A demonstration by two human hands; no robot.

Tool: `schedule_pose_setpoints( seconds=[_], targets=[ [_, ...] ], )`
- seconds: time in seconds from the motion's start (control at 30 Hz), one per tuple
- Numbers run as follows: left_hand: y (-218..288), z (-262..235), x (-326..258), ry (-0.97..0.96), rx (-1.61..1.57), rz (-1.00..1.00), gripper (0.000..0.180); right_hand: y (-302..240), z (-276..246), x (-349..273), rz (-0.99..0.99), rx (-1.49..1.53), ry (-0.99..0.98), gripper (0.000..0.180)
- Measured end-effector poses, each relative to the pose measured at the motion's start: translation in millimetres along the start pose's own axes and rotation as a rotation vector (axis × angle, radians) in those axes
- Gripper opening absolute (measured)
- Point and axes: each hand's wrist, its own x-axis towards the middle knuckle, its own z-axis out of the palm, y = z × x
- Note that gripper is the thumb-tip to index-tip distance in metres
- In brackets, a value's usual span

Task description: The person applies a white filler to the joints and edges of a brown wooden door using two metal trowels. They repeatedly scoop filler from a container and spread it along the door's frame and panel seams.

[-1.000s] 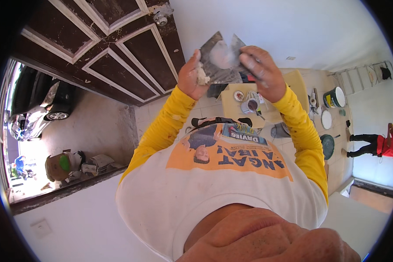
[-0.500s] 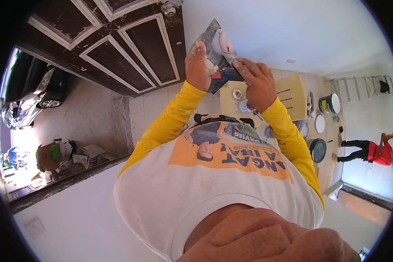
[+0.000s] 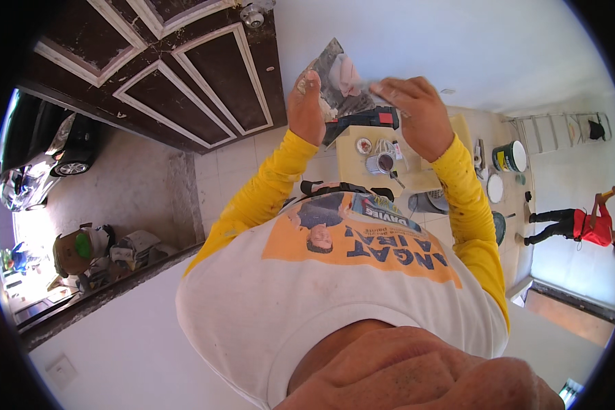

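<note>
My left hand point(image 3: 307, 113) grips a flat metal plate point(image 3: 333, 53) smeared with grey, holding it up before the white wall. On the plate sits a pinkish-white lump of putty point(image 3: 346, 74), and more pale putty clings along my left thumb and the plate's near edge. My right hand point(image 3: 420, 116) is closed beside the plate's right end. Its fingers pinch what looks like a thin putty knife point(image 3: 366, 86), blurred and largely hidden by the fingers and the plate.
A pale yellow plastic table point(image 3: 348, 160) carries a paint can point(image 3: 379, 162), a brush and a small dish point(image 3: 363, 146). Behind lies a black toolbox point(image 3: 365, 119). A panelled brown door point(image 3: 219, 82) stands left. At right are a bucket point(image 3: 506, 157), a ladder point(image 3: 553, 133) and a person in red point(image 3: 591, 229).
My right hand has moved right and slightly away from the plate, uncovering the paint can on the table. My left hand and the plate have barely shifted.
</note>
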Motion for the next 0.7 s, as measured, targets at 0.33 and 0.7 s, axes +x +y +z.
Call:
schedule_pose_setpoints(
  seconds=[0.33, 0.7],
  targets=[
    [2.2, -12.2, 11.1, -0.133, -0.028, -0.113, 0.040, 15.1, 3.5, 9.6, -0.124, -0.204, -0.095, 0.063],
    [-5.6, 1.1, 19.2, -0.203, -0.594, -0.530, 0.042, 74.9, 11.6, -20.6, -0.249, -0.246, 0.186, 0.060]
  ],
)
